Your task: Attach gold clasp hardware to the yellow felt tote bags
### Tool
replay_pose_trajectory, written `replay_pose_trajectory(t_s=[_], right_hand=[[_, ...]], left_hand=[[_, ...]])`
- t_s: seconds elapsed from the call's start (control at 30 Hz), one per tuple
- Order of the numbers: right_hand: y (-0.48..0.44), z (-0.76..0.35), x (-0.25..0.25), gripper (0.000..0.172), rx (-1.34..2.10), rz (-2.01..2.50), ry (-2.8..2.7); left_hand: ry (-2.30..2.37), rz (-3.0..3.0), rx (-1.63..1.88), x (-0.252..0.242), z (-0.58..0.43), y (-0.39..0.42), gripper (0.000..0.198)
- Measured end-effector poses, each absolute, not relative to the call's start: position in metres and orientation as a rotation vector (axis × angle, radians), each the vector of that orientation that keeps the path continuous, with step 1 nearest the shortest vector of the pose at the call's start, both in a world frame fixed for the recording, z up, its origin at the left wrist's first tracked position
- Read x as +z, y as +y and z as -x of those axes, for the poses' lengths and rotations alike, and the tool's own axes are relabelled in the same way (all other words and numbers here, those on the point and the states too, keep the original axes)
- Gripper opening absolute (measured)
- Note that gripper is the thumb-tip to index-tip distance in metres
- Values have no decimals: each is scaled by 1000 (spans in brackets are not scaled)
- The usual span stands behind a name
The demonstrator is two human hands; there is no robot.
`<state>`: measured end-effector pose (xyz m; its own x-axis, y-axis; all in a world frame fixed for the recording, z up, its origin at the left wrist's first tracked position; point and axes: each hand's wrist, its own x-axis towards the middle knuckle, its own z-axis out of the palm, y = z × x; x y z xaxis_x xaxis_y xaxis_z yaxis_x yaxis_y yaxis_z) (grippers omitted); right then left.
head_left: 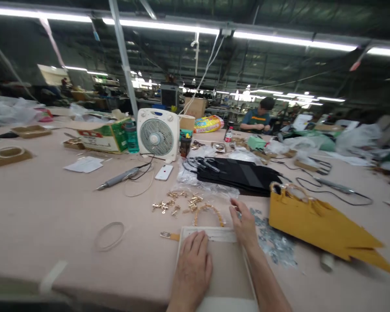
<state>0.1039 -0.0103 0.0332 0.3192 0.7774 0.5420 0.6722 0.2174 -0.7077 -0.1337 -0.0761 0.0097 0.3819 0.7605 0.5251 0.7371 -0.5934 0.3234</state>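
A flat beige bag panel with white edges [229, 271] lies in front of me. My left hand [195, 262] rests flat on its left half, fingers stretched out. At the panel's far right corner is my right hand [245, 223], fingers curved and apart, with nothing visible in them. A curved orange-and-clear handle [221, 220] arches beyond the panel's far edge. From the left side sticks out a short tan strap with a metal end [169, 235]. Small gold hardware pieces [164, 206] lie scattered past the panel. Silvery metal bits [277, 247] are spread right of my right hand.
Yellow bag pieces [312, 221] lie at right, black ones [237, 173] farther back. A fan [156, 136], phone [164, 172] and corded screwdriver [117, 179] are at back left. A clear ring [109, 236] lies left. Another person [258, 117] sits across the table.
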Motion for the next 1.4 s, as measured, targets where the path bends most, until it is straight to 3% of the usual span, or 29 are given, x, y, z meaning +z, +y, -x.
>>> replay_pose_trajectory(t_s=[0.2, 0.5, 0.97, 1.27, 1.4], right_hand=[[-17, -185, 19, 36, -28, 1732, -1383], [-41, -217, 12, 20, 174, 1758, -1624], [-43, -226, -12, 21, 230, 1718, -1605], [-55, -216, -12, 23, 179, 1690, -1400], [-57, -214, -12, 28, 186, 1663, -1285]], left_hand=[[1307, -2682, 1171, -14, 132, -57, 45], [1348, -2610, 1054, -3, 132, -64, 46], [1420, -2258, 1178, 3, 137, -70, 60], [1290, -2414, 1355, -2, 136, -63, 47], [1073, -2519, 1227, 6, 110, -58, 42]])
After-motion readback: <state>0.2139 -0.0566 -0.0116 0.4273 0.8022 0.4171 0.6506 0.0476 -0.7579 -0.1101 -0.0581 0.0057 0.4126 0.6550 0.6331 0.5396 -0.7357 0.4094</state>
